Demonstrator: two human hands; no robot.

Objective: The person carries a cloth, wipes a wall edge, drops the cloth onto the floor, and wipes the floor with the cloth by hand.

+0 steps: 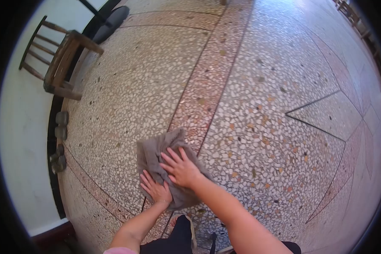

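A rumpled grey-brown cloth (150, 148) lies spread on the speckled terrazzo floor (258, 139). My left hand (156, 189) presses flat on its lower left part, fingers stretched and apart. Higher up and to the right, my right hand (182, 169) also rests flat on the cloth with its fingers spread. The two hands are close together, the left fingertips just short of the right hand's heel. Neither hand wraps around the fabric. Whatever lies beneath the cloth is hidden.
A small wooden chair (65, 59) stands by the white wall (29, 169) at the left, near a dark round base (112, 24). Grey shoes (61, 125) sit along the wall's foot. My own foot and dark-clothed leg (180, 233) are at the bottom. More furniture lines the far right edge.
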